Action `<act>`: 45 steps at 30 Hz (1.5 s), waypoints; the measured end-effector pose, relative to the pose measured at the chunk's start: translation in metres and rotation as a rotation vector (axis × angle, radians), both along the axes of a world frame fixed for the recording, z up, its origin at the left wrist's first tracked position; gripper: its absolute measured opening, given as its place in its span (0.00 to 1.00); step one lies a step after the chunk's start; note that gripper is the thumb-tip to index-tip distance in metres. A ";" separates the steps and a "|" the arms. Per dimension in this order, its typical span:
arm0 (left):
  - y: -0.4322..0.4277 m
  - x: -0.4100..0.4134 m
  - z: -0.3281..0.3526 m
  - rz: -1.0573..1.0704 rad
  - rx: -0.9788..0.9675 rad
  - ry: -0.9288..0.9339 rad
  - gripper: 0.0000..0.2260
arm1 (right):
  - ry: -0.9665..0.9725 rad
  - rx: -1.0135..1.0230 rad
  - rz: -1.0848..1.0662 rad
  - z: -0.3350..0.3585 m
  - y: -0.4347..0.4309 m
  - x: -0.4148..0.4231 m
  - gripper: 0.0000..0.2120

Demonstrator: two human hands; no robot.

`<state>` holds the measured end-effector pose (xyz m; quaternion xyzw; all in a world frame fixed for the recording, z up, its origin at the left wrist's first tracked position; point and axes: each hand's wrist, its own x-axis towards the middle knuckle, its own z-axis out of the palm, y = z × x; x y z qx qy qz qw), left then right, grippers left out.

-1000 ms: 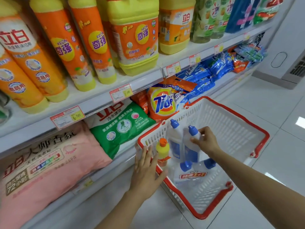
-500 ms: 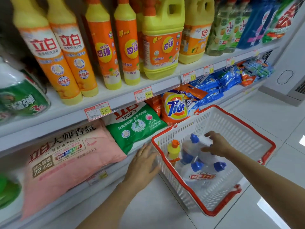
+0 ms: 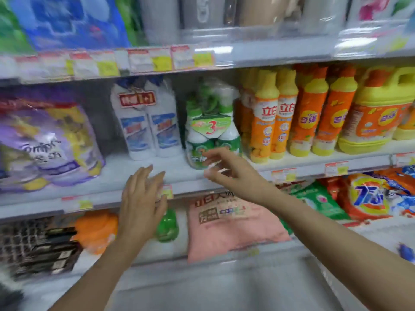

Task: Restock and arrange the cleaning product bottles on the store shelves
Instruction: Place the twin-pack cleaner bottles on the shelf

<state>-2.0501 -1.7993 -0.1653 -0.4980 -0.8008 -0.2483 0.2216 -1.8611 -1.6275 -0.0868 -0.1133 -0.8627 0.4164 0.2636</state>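
The left grip (image 3: pixel 142 204) is a bare hand. Its fingers are straight and spread apart, and it holds nothing. It is in front of the front edge of the middle shelf (image 3: pixel 112 176), partly over a small price tag (image 3: pixel 166 191).

The right grip (image 3: pixel 229 169) is spread too, with its fingers a bit bent and nothing in them. It is right in front of the bottom of a green three-pack of bottles (image 3: pixel 211 131). The picture is blurry, so I cannot tell if it touches the pack.

The green pack stands near the front edge of the middle shelf. Just left of it, further back, stands a white two-pack of bottles (image 3: pixel 143 122). On its right is a row of orange and yellow bottles (image 3: pixel 298 113), then a big yellow jug (image 3: pixel 377 113). A purple bag (image 3: pixel 45 140) lies at the left end. On the shelf below lie a pink bag (image 3: pixel 229 227) and a green bottle (image 3: pixel 167 225).
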 end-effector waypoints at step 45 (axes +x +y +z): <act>-0.043 0.015 0.082 -0.418 0.574 -0.983 0.20 | 0.535 -0.222 -0.057 0.074 -0.067 -0.013 0.24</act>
